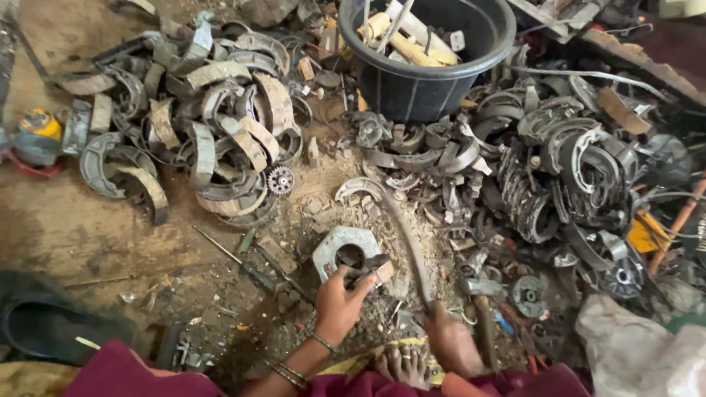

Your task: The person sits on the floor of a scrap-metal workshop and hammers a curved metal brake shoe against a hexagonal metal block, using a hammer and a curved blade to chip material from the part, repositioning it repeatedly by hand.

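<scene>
- Bare toes sit at bottom centre.
- Left hand pinches a small dark part against the grey metal block, centre frame.
- Right hand is clamped on a curved rod.
- Judged step: prying; next needs a steady block.

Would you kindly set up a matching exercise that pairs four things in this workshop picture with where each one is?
Things:
1. black bucket
2. small toothed gear
3. yellow-topped can
4. grey metal block with a round hole

Places:
A. at the far left edge of the floor
B. just in front of the left hand, whose fingers hold a small dark piece against it
C. top centre, with pale sticks inside
D. below the left pile of curved brake shoes

Pairs: 1-C, 2-D, 3-A, 4-B
</scene>
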